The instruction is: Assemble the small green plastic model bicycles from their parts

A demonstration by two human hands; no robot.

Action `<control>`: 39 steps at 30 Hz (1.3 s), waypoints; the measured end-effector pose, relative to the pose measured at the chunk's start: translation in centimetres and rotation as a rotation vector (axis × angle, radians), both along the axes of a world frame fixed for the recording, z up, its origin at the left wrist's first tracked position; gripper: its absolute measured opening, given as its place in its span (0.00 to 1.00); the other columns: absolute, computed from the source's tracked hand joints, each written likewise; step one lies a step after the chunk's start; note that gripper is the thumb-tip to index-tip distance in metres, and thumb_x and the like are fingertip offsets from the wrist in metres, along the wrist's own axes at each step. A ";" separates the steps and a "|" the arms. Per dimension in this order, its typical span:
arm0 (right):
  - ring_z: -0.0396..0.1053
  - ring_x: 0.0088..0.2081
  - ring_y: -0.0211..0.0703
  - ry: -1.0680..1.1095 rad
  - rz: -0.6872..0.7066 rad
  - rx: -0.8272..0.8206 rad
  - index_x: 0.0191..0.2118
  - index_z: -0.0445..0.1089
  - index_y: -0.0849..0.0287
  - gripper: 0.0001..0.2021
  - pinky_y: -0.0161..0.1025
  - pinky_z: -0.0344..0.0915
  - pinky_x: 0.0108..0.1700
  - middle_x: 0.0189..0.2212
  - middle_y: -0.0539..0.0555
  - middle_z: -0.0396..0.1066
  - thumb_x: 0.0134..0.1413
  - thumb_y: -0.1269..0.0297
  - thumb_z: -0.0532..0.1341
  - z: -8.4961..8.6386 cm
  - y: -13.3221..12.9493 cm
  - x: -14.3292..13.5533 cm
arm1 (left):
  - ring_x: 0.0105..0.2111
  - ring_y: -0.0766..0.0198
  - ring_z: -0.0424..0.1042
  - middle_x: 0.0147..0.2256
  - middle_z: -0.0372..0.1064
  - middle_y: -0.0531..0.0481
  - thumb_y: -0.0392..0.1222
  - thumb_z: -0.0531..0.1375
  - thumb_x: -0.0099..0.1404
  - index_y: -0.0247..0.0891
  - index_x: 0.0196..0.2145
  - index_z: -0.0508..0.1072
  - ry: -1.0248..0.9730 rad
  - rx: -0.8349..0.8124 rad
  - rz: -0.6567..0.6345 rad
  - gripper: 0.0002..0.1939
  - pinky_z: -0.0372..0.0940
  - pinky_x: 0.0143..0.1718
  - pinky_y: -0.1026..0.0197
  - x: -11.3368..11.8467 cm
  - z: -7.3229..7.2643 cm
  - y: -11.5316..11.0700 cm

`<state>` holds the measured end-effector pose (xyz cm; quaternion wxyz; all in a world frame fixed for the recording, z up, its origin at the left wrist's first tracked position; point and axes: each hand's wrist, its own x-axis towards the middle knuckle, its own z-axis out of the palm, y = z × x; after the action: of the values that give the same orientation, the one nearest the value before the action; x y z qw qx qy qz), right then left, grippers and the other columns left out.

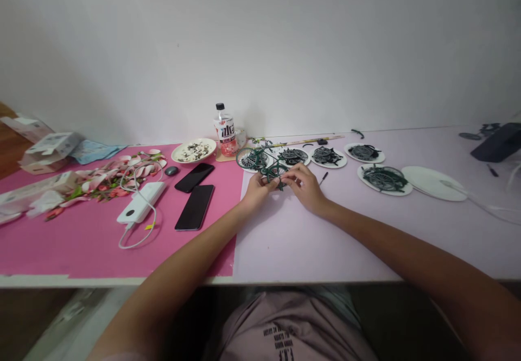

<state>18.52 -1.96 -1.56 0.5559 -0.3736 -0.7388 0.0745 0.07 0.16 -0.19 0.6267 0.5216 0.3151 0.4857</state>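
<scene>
A small dark green model bicycle (pixel 266 166) is held up over the lilac part of the table. My left hand (pixel 259 190) is closed on it from below, around its near wheel. With pinched fingers, my right hand (pixel 304 186) grips the same end of the bicycle from the right; any small part between the fingertips is hidden. Behind the hands stand white plates with grey and black model parts, among them a plate of grey wheels (pixel 293 156) and a plate of black pieces (pixel 328 157). A thin black tool (pixel 324 177) lies just right of my right hand.
Further right are a plate of green frames (pixel 385 179) and a bare white plate (pixel 433 183) with a cable across it. Left, on pink, lie two phones (pixel 194 207), a white power bank (pixel 141 203) and petals (pixel 122 173). A drink bottle (pixel 226 132) stands near the wall.
</scene>
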 end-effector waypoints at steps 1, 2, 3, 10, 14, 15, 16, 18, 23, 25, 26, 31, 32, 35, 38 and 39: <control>0.70 0.37 0.44 0.000 -0.003 0.005 0.40 0.78 0.53 0.09 0.39 0.67 0.31 0.37 0.54 0.68 0.69 0.57 0.63 0.0 -0.1 0.0 | 0.37 0.56 0.79 0.33 0.78 0.47 0.53 0.80 0.46 0.36 0.37 0.68 0.005 -0.001 0.001 0.32 0.74 0.46 0.50 0.0 0.0 0.0; 0.69 0.37 0.44 0.000 -0.005 0.008 0.40 0.78 0.53 0.09 0.39 0.67 0.31 0.37 0.54 0.68 0.69 0.57 0.63 0.1 -0.1 0.0 | 0.36 0.57 0.79 0.33 0.78 0.47 0.52 0.80 0.47 0.35 0.37 0.68 0.010 -0.002 0.003 0.31 0.74 0.46 0.50 0.0 0.0 0.0; 0.69 0.36 0.44 0.001 -0.006 0.010 0.40 0.78 0.53 0.09 0.39 0.67 0.31 0.36 0.54 0.68 0.68 0.56 0.63 0.1 -0.1 0.0 | 0.35 0.57 0.79 0.33 0.78 0.47 0.51 0.80 0.47 0.35 0.37 0.69 0.015 -0.001 0.007 0.31 0.74 0.46 0.50 0.0 0.0 0.1; 0.69 0.35 0.45 0.016 -0.028 -0.014 0.39 0.79 0.53 0.10 0.41 0.67 0.31 0.36 0.54 0.69 0.67 0.55 0.64 0.3 -0.3 -0.2 | 0.35 0.59 0.78 0.33 0.78 0.48 0.51 0.79 0.49 0.35 0.37 0.69 0.022 0.030 0.023 0.29 0.75 0.45 0.51 0.1 0.0 -0.1; 0.68 0.33 0.44 0.007 -0.025 0.021 0.39 0.80 0.52 0.09 0.41 0.67 0.31 0.35 0.54 0.69 0.67 0.55 0.64 0.4 -0.4 -0.2 | 0.36 0.57 0.79 0.33 0.77 0.48 0.54 0.80 0.47 0.35 0.38 0.69 0.006 0.017 0.006 0.31 0.75 0.47 0.49 0.1 0.1 -0.2; 0.68 0.33 0.44 0.008 -0.021 0.030 0.39 0.80 0.52 0.09 0.41 0.67 0.30 0.35 0.54 0.69 0.67 0.56 0.64 0.5 -0.4 -0.3 | 0.37 0.57 0.79 0.33 0.78 0.48 0.54 0.80 0.47 0.35 0.38 0.69 0.001 0.011 0.002 0.32 0.75 0.47 0.48 0.1 0.2 -0.2; 0.68 0.34 0.44 0.012 -0.016 0.036 0.39 0.80 0.52 0.09 0.41 0.66 0.30 0.35 0.54 0.69 0.67 0.56 0.64 0.5 -0.4 -0.3 | 0.37 0.57 0.79 0.33 0.78 0.48 0.54 0.80 0.46 0.35 0.38 0.69 -0.002 0.007 0.002 0.33 0.75 0.47 0.48 0.1 0.2 -0.2; 0.68 0.34 0.44 0.026 -0.005 0.033 0.39 0.80 0.52 0.08 0.40 0.66 0.30 0.35 0.54 0.69 0.67 0.57 0.65 0.6 -0.5 -0.3 | 0.37 0.56 0.79 0.32 0.78 0.48 0.55 0.80 0.45 0.36 0.37 0.68 -0.001 0.002 0.011 0.33 0.75 0.46 0.48 0.1 0.2 -0.2; 0.69 0.35 0.43 0.071 -0.017 -0.053 0.39 0.79 0.54 0.10 0.40 0.66 0.31 0.36 0.54 0.70 0.66 0.54 0.66 0.7 -0.6 -0.6 | 0.35 0.58 0.79 0.32 0.78 0.48 0.56 0.80 0.45 0.35 0.36 0.69 0.026 0.039 0.028 0.33 0.75 0.44 0.51 0.0 0.5 -0.2; 0.69 0.36 0.44 0.083 -0.021 -0.101 0.38 0.79 0.54 0.11 0.40 0.67 0.32 0.36 0.54 0.70 0.65 0.53 0.66 0.7 -0.6 -0.7 | 0.35 0.58 0.79 0.33 0.79 0.47 0.55 0.80 0.45 0.35 0.37 0.69 0.041 0.056 0.033 0.32 0.75 0.43 0.52 -0.1 0.6 -0.2; 0.69 0.36 0.44 0.088 -0.021 -0.122 0.38 0.79 0.54 0.11 0.40 0.67 0.32 0.36 0.54 0.70 0.65 0.52 0.66 0.7 -0.6 -0.7 | 0.36 0.57 0.79 0.34 0.79 0.47 0.54 0.80 0.46 0.36 0.37 0.69 0.046 0.060 0.037 0.32 0.75 0.42 0.52 -0.2 0.6 -0.2; 0.70 0.36 0.44 0.092 -0.009 -0.169 0.39 0.78 0.54 0.10 0.41 0.67 0.32 0.37 0.54 0.71 0.65 0.53 0.65 0.6 -0.5 -0.8 | 0.37 0.57 0.80 0.35 0.80 0.45 0.52 0.80 0.47 0.35 0.37 0.69 0.051 0.071 0.067 0.31 0.74 0.42 0.54 -0.2 0.3 0.1; 0.70 0.36 0.44 0.092 -0.007 -0.171 0.39 0.78 0.54 0.10 0.41 0.67 0.32 0.37 0.54 0.71 0.65 0.54 0.65 0.6 -0.6 -0.8 | 0.37 0.56 0.80 0.35 0.80 0.45 0.52 0.80 0.48 0.35 0.37 0.69 0.055 0.080 0.070 0.30 0.74 0.42 0.54 -0.2 0.3 0.1; 0.70 0.36 0.44 0.092 -0.004 -0.167 0.39 0.78 0.54 0.10 0.41 0.67 0.32 0.37 0.54 0.72 0.65 0.55 0.65 0.6 -0.6 -0.8 | 0.39 0.55 0.80 0.37 0.80 0.44 0.50 0.79 0.50 0.35 0.38 0.70 0.073 0.109 0.074 0.28 0.73 0.43 0.54 -0.2 0.2 0.2; 0.70 0.35 0.43 0.094 -0.005 -0.161 0.39 0.79 0.54 0.09 0.40 0.67 0.32 0.36 0.54 0.71 0.64 0.56 0.66 0.6 -0.6 -0.8 | 0.39 0.55 0.80 0.37 0.80 0.43 0.50 0.78 0.51 0.35 0.39 0.69 0.090 0.123 0.088 0.28 0.73 0.44 0.54 -0.2 0.1 0.1; 0.70 0.35 0.43 0.095 -0.005 -0.160 0.39 0.79 0.54 0.08 0.40 0.67 0.32 0.36 0.53 0.71 0.64 0.56 0.66 0.6 -0.6 -0.8 | 0.39 0.55 0.80 0.37 0.80 0.43 0.50 0.78 0.51 0.35 0.38 0.69 0.095 0.126 0.093 0.27 0.73 0.44 0.54 -0.2 0.1 0.1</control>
<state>17.71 -2.54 -1.00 0.5589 -0.4148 -0.7022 0.1497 -0.09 0.27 -0.05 0.5536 0.5673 0.3372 0.5079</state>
